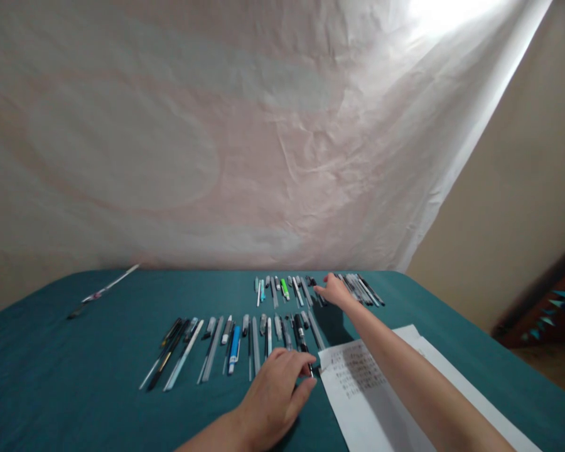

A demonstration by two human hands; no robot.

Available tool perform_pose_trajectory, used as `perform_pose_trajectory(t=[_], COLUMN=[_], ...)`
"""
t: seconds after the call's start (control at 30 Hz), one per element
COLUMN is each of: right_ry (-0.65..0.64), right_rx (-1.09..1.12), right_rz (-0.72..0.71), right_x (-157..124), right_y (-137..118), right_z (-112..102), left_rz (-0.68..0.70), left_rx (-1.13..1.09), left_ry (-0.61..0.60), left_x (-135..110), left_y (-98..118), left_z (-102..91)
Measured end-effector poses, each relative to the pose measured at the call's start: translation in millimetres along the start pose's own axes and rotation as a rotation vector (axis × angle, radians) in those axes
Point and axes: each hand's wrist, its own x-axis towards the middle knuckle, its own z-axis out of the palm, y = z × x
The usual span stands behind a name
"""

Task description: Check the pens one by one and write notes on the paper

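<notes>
My left hand [280,392] is low over the near row of pens, fingers curled. Its thumb and forefinger close around the lower end of a black pen [302,338], which lies with its tip toward me. Farther off, my right hand [334,293] reaches over the far row, beside a dark pen [321,298]. Its fingers are bent toward the thumb; what they hold, if anything, is hidden. Close to the left hand are a clear pen barrel [316,330] and a blue pen [234,349]. A bright green pen [284,289] lies left of the right hand.
White sheets with handwriting [353,376] lie under my right forearm. Several dark pens [365,292] are bunched at the far right of the green tablecloth [98,376]. A long thin item [106,290] lies at far left. A pale hanging cloth [245,157] stands behind the table.
</notes>
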Motion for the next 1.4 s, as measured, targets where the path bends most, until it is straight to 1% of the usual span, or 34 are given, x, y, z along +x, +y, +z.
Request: perform_pose_trajectory(t=[0.13, 0.23, 0.4, 0.53, 0.6, 0.67, 0.83, 0.93, 1.0, 1.03, 1.1, 1.2, 1.3, 1.4], right_ry=[-0.085, -0.137, -0.224, -0.261, -0.279, -0.298, -0.358, -0.470, -0.532, -0.536, -0.504, -0.471, -0.434, -0.298], right_rx=[0.030, 0.044, 0.128, 0.287, 0.404, 0.539, 0.842, 1.059, 1.100, 1.074, 1.013, 0.997, 1.066, 1.194], right_rz=[0.007, 0.024, 0.019, -0.009, -0.053, -0.120, -0.290, -0.361, -0.387, -0.396, -0.416, -0.457, -0.442, -0.368], right_x=[2, 2, -5, -17, -28, -45, -100, -126, -136, -139, -143, -146, -146, -141], right_y=[-7, -5, 0, -3, -10, -21, -52, -64, -69, -71, -72, -73, -70, -62], right_z=[5, 3, -10, -25, -32, -39, -53, -54, -52, -50, -48, -54, -70, -91], left_rz=[-0.019, -0.013, -0.002, -0.020, -0.049, -0.086, -0.249, -0.293, -0.290, -0.291, -0.300, -0.308, -0.304, -0.272], left_rx=[-0.009, -0.005, -0.003, -0.052, -0.130, -0.226, -0.487, -0.655, -0.725, -0.742, -0.751, -0.747, -0.685, -0.597], left_ry=[0.014, 0.004, 0.000, 0.015, 0.052, 0.115, 0.317, 0.350, 0.352, 0.355, 0.363, 0.365, 0.340, 0.304], left_x=[0, -1, -1, -1, -1, 0, 5, 6, 7, 8, 9, 10, 9, 7], left_y=[-1, 0, 1, -2, -4, -8, -17, -21, -23, -24, -24, -24, -21, -18], left_z=[1.0, 1.0, -0.4, 1.0, 3.2, 5.8, 12.6, 15.9, 17.1, 17.2, 16.7, 14.4, 12.4, 11.7])
